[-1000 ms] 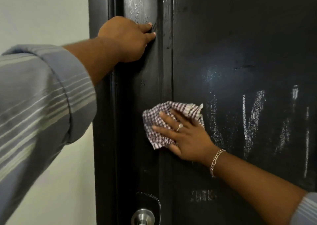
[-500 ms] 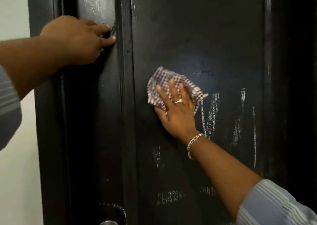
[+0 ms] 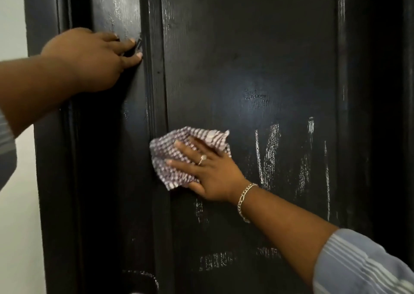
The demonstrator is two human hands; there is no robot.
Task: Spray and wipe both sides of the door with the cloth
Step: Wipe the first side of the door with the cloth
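A black panelled door (image 3: pixel 257 58) fills most of the view, with whitish streaks on the panel's lower right. My right hand (image 3: pixel 210 172), wearing a ring and a chain bracelet, lies flat with fingers spread on a purple-and-white checked cloth (image 3: pixel 177 166), pressing it against the left part of the panel, by the raised moulding. My left hand (image 3: pixel 94 58) rests on the door's left stile higher up, fingers curled around something small and dark that I cannot make out. No spray bottle is in view.
A pale wall (image 3: pixel 15 226) shows left of the door's edge. A curved mark (image 3: pixel 143 275) sits low on the left stile. The door's right stile (image 3: pixel 358 137) lies in shadow.
My right hand has slid the cloth down and to the left on the panel, back toward the moulding. My left hand has stayed in place on the stile.
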